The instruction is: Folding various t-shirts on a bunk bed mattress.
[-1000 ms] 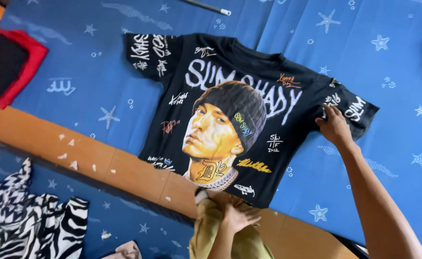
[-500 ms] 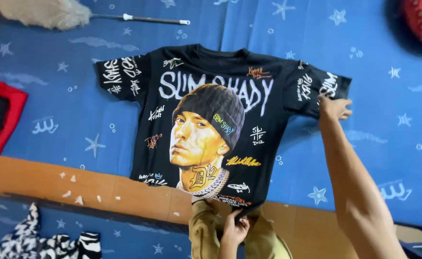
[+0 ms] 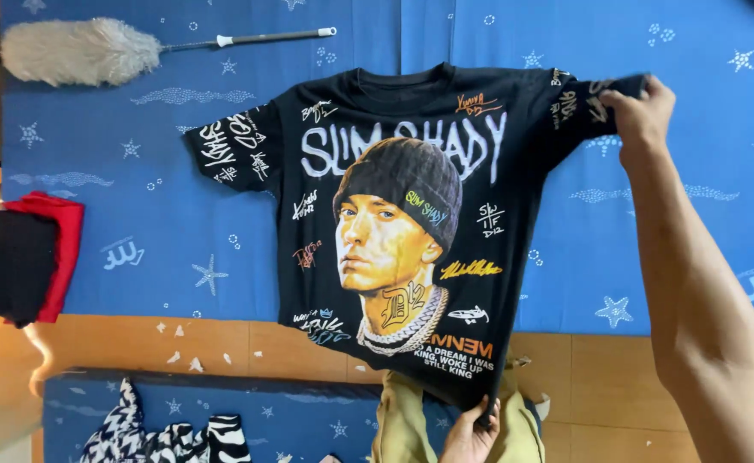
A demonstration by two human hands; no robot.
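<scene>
Black printed T-shirt (image 3: 394, 223) stretches between both hands: right hand (image 3: 642, 107) pinching its sleeve, left hand (image 3: 471, 429) gripping the hem.

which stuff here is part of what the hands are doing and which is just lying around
In hand:
- black printed t-shirt
- right hand gripping its sleeve
- left hand gripping its hem

Lying about:
- feather duster
- folded red and black clothes
- zebra-print cloth
- blue star-patterned sheet
</scene>
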